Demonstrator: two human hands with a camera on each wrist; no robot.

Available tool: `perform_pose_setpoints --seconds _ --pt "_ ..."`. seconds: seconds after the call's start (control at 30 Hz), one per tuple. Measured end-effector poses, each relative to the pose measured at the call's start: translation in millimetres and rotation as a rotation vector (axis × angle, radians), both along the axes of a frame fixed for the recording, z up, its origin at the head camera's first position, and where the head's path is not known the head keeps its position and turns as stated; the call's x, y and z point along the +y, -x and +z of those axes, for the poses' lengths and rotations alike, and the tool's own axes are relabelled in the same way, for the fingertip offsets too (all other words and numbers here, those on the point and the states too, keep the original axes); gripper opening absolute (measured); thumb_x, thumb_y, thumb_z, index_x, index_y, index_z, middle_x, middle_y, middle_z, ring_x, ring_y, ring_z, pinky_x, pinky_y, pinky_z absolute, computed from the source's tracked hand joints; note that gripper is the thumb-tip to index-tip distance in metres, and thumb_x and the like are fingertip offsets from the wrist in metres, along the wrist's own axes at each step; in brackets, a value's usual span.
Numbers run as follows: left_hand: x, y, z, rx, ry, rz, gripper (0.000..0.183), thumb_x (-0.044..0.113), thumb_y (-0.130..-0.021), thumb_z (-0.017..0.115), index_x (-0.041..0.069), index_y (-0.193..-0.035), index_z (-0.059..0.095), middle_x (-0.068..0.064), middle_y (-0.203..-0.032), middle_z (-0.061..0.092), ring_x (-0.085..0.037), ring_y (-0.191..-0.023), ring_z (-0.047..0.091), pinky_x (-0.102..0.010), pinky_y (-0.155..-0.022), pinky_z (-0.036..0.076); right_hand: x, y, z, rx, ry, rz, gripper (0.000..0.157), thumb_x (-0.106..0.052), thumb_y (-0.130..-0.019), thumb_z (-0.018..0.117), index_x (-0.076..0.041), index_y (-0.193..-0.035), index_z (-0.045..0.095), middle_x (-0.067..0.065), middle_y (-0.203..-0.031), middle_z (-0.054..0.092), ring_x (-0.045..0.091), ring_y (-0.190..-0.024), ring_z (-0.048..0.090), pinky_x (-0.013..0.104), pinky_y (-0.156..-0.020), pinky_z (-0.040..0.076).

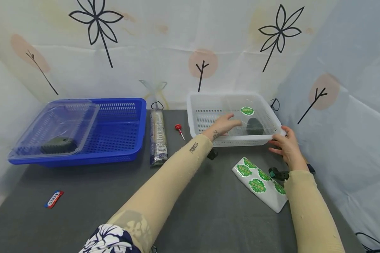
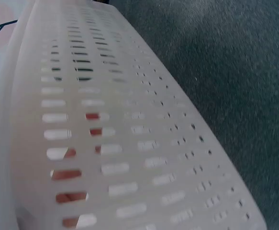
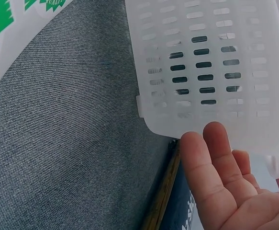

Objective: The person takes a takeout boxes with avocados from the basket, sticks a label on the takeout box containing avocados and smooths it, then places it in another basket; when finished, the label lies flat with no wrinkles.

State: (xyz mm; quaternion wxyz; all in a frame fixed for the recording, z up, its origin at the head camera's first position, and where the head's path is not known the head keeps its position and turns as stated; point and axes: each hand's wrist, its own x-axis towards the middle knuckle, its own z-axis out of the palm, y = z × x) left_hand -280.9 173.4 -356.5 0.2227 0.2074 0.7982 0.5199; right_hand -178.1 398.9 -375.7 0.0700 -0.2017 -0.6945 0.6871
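A white plastic basket [image 1: 245,141] with slotted walls stands at the back right. Inside it is a clear plastic container [image 1: 237,103] with a round green sticker [image 1: 247,111] and a dark green lump [image 1: 254,126]. My left hand [image 1: 223,124] reaches over the front rim, thumb and index finger spread. Its lower fingers show through the basket's slots in the left wrist view; whether they touch the container cannot be told. At the basket's front right corner, my right hand [image 1: 286,146] has its thumb by the rim and its fingers [image 3: 220,148] loosely extended below.
A folded white sheet with green stickers [image 1: 259,182] lies before the basket. Leftward are a red-headed stick [image 1: 178,128], a long printed packet [image 1: 158,137] and a blue basket [image 1: 120,133] holding a clear container [image 1: 57,123]. A small wrapped sweet [image 1: 54,199] lies front left.
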Motion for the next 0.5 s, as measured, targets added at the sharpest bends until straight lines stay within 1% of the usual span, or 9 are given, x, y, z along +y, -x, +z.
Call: perform_pose_setpoints --seconds 0.03,0.1,0.13,0.2,0.27,0.33,0.37,0.43,0.5 --pt "-1.8 0.0 0.8 -0.004 0.011 -0.028 0.070 0.042 -0.080 0.055 0.021 -0.138 0.022 -0.001 -0.141 0.024 -0.022 -0.121 0.035 -0.037 -0.085 0.043 0.6 0.9 -1.4 0.002 -0.007 0.002 0.070 -0.013 -0.081 0.055 -0.022 -0.136 0.013 0.001 -0.108 0.035 0.013 -0.076 0.061 0.034 -0.060 0.052" --pt "-5.0 0.2 2.6 -0.008 0.027 -0.073 0.071 0.044 -0.081 0.052 0.021 -0.139 0.018 -0.002 -0.143 0.020 -0.023 -0.124 0.032 -0.040 -0.088 0.041 7.4 6.2 -10.2 0.017 0.004 -0.003 0.070 -0.013 -0.079 0.058 -0.024 -0.134 0.017 0.001 -0.109 0.037 0.015 -0.075 0.061 0.037 -0.059 0.052" --pt "-6.3 0.3 3.9 0.004 0.040 -0.086 0.072 0.045 -0.081 0.051 0.021 -0.140 0.016 -0.002 -0.143 0.019 -0.023 -0.125 0.030 -0.040 -0.090 0.039 9.4 7.8 -12.6 0.015 -0.009 -0.003 0.070 -0.014 -0.079 0.058 -0.024 -0.134 0.017 0.002 -0.110 0.037 0.015 -0.076 0.061 0.038 -0.060 0.052" --pt "-8.3 -0.3 7.2 0.038 0.059 -0.084 0.074 0.047 -0.081 0.051 0.021 -0.140 0.015 -0.002 -0.143 0.018 -0.023 -0.126 0.028 -0.040 -0.094 0.036 13.9 11.0 -17.5 0.008 -0.031 0.005 0.071 -0.016 -0.079 0.059 -0.026 -0.135 0.016 0.002 -0.112 0.037 0.015 -0.078 0.061 0.039 -0.062 0.052" --pt "-9.6 -1.7 11.6 0.103 0.061 -0.057 0.074 0.048 -0.080 0.051 0.021 -0.139 0.016 -0.003 -0.142 0.021 -0.022 -0.126 0.028 -0.040 -0.095 0.035 19.5 14.7 -23.0 0.011 -0.026 -0.003 0.070 -0.016 -0.079 0.060 -0.028 -0.133 0.018 0.001 -0.112 0.040 0.015 -0.077 0.062 0.040 -0.061 0.052" --pt "-11.1 -4.4 17.2 0.180 0.037 -0.007 0.072 0.048 -0.080 0.052 0.020 -0.138 0.020 -0.003 -0.141 0.025 -0.022 -0.124 0.031 -0.038 -0.095 0.035 17.8 14.3 -20.8 -0.005 -0.073 0.004 0.072 -0.018 -0.079 0.059 -0.027 -0.135 0.015 0.002 -0.113 0.039 0.014 -0.079 0.061 0.039 -0.064 0.052" --pt "-12.4 -6.3 20.4 0.209 0.010 0.020 0.070 0.047 -0.079 0.052 0.021 -0.137 0.022 -0.003 -0.139 0.027 -0.021 -0.123 0.032 -0.038 -0.094 0.036 19.2 15.8 -22.6 -0.004 -0.066 -0.008 0.070 -0.018 -0.079 0.060 -0.028 -0.134 0.017 0.002 -0.112 0.040 0.014 -0.078 0.061 0.040 -0.062 0.052" --pt "-16.6 -11.9 27.4 0.263 -0.049 0.063 0.067 0.045 -0.079 0.054 0.021 -0.135 0.026 -0.005 -0.136 0.031 -0.020 -0.119 0.037 -0.036 -0.090 0.039 19.5 16.5 -22.8 -0.011 -0.080 -0.002 0.070 -0.018 -0.079 0.059 -0.028 -0.134 0.016 0.002 -0.112 0.040 0.015 -0.078 0.061 0.040 -0.062 0.052" --pt "-22.9 -19.4 34.3 0.296 -0.115 0.089 0.064 0.042 -0.079 0.055 0.023 -0.133 0.028 -0.004 -0.132 0.034 -0.020 -0.114 0.041 -0.034 -0.085 0.042 18.2 16.0 -22.2 -0.023 -0.086 -0.006 0.070 -0.018 -0.079 0.058 -0.028 -0.134 0.015 0.002 -0.112 0.038 0.015 -0.079 0.061 0.040 -0.063 0.052"
